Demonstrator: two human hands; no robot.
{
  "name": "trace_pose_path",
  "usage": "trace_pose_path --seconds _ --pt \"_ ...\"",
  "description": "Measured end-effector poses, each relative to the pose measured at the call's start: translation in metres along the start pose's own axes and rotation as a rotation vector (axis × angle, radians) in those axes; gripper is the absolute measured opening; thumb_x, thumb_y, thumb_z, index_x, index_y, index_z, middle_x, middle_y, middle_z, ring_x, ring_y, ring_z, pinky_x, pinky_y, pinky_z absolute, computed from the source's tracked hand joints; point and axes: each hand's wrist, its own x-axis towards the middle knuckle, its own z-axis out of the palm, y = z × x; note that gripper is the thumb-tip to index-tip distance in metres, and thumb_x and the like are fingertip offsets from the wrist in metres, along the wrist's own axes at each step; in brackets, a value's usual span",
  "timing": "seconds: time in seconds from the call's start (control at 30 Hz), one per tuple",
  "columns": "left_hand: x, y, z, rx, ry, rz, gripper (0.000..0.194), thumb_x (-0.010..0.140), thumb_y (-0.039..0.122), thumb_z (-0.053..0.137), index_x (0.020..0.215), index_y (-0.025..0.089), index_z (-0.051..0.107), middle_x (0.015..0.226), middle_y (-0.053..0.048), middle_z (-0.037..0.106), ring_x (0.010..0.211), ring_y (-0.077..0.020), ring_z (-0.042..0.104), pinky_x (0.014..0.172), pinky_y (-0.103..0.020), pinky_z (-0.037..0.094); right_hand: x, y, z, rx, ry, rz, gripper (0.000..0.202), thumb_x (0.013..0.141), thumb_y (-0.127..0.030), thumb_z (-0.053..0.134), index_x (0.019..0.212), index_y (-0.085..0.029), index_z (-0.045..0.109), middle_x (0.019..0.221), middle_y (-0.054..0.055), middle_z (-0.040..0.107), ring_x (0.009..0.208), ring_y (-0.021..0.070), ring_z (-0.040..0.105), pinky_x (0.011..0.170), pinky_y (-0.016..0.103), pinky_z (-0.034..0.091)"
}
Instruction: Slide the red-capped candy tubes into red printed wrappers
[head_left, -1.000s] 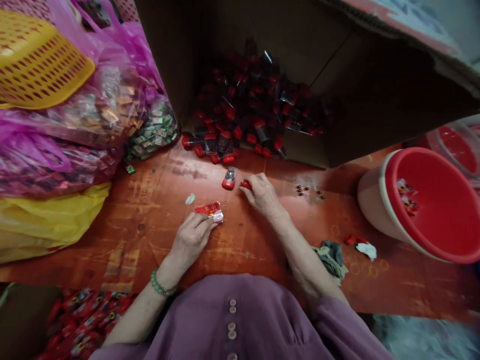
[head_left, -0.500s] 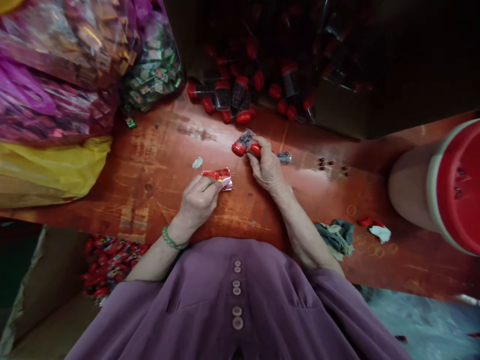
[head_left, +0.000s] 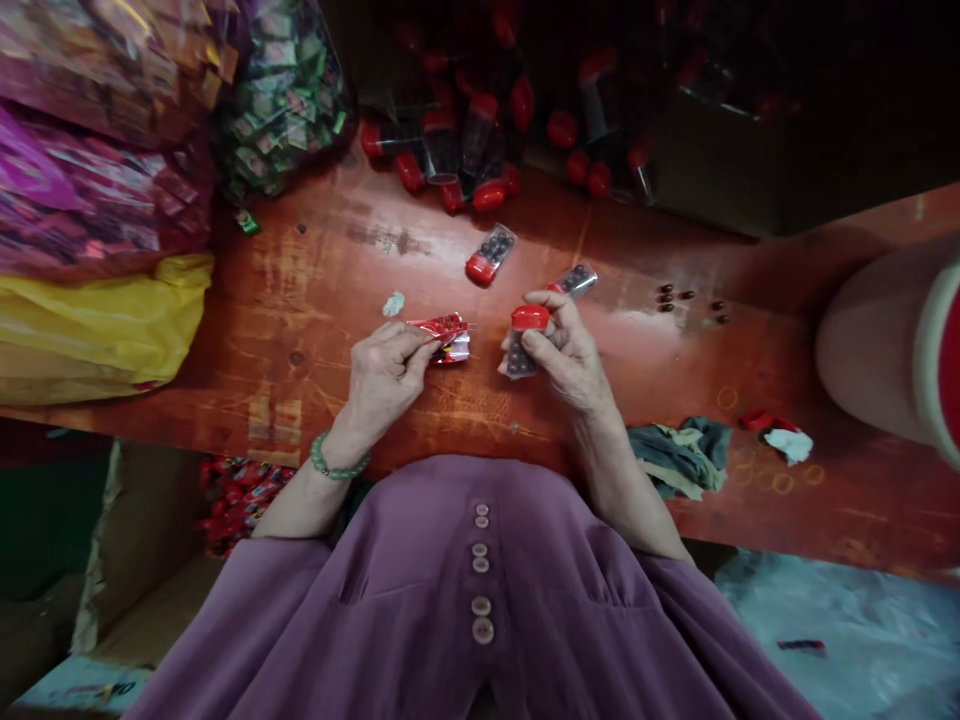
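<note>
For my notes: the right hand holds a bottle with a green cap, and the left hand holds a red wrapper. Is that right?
The cap is red, not green, in the head view; the right hand holds that bottle, the left hand a red wrapper.

The right fingers [head_left: 559,306] cover part of the red-capped container [head_left: 520,360] they hold, and hide the cap end of a second container [head_left: 577,281]; whether they touch that one cannot be told. The left fingers [head_left: 405,346] conceal one end of the red packet [head_left: 441,327], its print too small to read. Brown beads [head_left: 666,298] are too tiny to identify. Shadow swallows the depths of the large cardboard box [head_left: 855,130]. The right edge cuts off the bucket [head_left: 870,350]; the left edge crops the yellow bag [head_left: 105,325]. The left sleeve [head_left: 255,600] masks part of the lower carton [head_left: 142,520].
</note>
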Motion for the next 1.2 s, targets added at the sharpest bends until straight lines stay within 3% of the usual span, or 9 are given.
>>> trace_pose_path --seconds 0.1,0.2,0.33,0.5,0.67,0.83,1.0,1.2 --pt "0.0 0.002 -0.001 -0.02 0.035 -0.026 0.014 0.086 0.023 0.064 0.08 0.016 0.074 0.079 -0.003 0.076 0.072 -0.0129 0.068 0.071 -0.025 0.053 -0.009 0.005 0.003 0.124 -0.066 0.046 0.047 0.084 -0.055 0.066 0.114 -0.026 0.044 0.085 -0.002 0.064 0.067 0.0109 0.066 0.06 0.025 0.058" --pt "-0.001 0.007 -0.002 -0.015 0.076 0.006 0.013 0.082 0.026 0.071 0.072 0.017 0.073 0.072 -0.001 0.074 0.067 -0.013 0.067 0.068 -0.026 0.052 -0.016 0.006 0.006 0.193 -0.092 0.066 0.049 0.084 -0.051 0.068 0.12 -0.026 0.045 0.082 -0.005 0.063 0.062 0.0093 0.066 0.06 0.023 0.058" --pt "-0.005 0.014 -0.005 0.041 0.1 0.12 0.012 0.082 0.026 0.073 0.073 0.018 0.072 0.07 0.0 0.074 0.064 -0.012 0.066 0.066 -0.026 0.052 -0.026 0.0 0.008 0.244 -0.116 0.069 0.048 0.087 -0.043 0.067 0.128 -0.027 0.047 0.081 -0.005 0.063 0.053 0.0056 0.059 0.047 0.017 0.048" --pt "-0.011 0.02 -0.007 0.128 0.111 0.323 0.003 0.082 0.02 0.073 0.081 0.018 0.07 0.076 -0.003 0.074 0.068 -0.0124 0.064 0.067 -0.025 0.051 -0.035 -0.008 0.011 0.365 -0.268 0.174 0.042 0.089 -0.038 0.067 0.123 -0.024 0.047 0.073 -0.006 0.063 0.044 0.003 0.046 0.034 0.012 0.031" --pt "-0.018 0.028 -0.006 0.135 0.073 0.419 0.008 0.083 0.014 0.069 0.09 0.018 0.068 0.079 -0.003 0.073 0.072 -0.0132 0.063 0.069 -0.026 0.053 -0.035 -0.01 0.008 0.349 -0.413 0.284 0.048 0.091 -0.038 0.064 0.132 -0.023 0.045 0.065 -0.008 0.06 0.039 0.0026 0.041 0.034 0.011 0.029" --pt "-0.023 0.032 -0.005 0.098 0.045 0.422 0.012 0.082 0.013 0.07 0.092 0.018 0.068 0.082 -0.003 0.071 0.073 -0.0132 0.062 0.069 -0.026 0.052 -0.033 -0.006 0.006 0.326 -0.461 0.358 0.048 0.089 -0.035 0.066 0.131 -0.02 0.049 0.058 -0.01 0.056 0.039 0.003 0.041 0.035 0.012 0.03" --pt "-0.029 0.034 -0.003 0.143 0.02 0.448 0.006 0.085 0.014 0.067 0.09 0.017 0.068 0.079 -0.004 0.07 0.072 -0.0138 0.059 0.068 -0.028 0.051 -0.029 0.005 0.006 0.427 -0.454 0.436 0.042 0.087 -0.032 0.066 0.125 -0.02 0.053 0.05 -0.012 0.048 0.034 0.0026 0.032 0.032 0.012 0.021" --pt "-0.038 0.033 0.0 0.212 -0.049 0.463 0.01 0.088 0.011 0.061 0.091 0.017 0.069 0.082 -0.004 0.069 0.074 -0.0143 0.057 0.07 -0.028 0.051 -0.028 0.01 0.006 0.454 -0.417 0.527 0.034 0.084 -0.032 0.066 0.113 -0.016 0.059 0.055 -0.01 0.053 0.034 0.002 0.032 0.03 0.014 0.016"
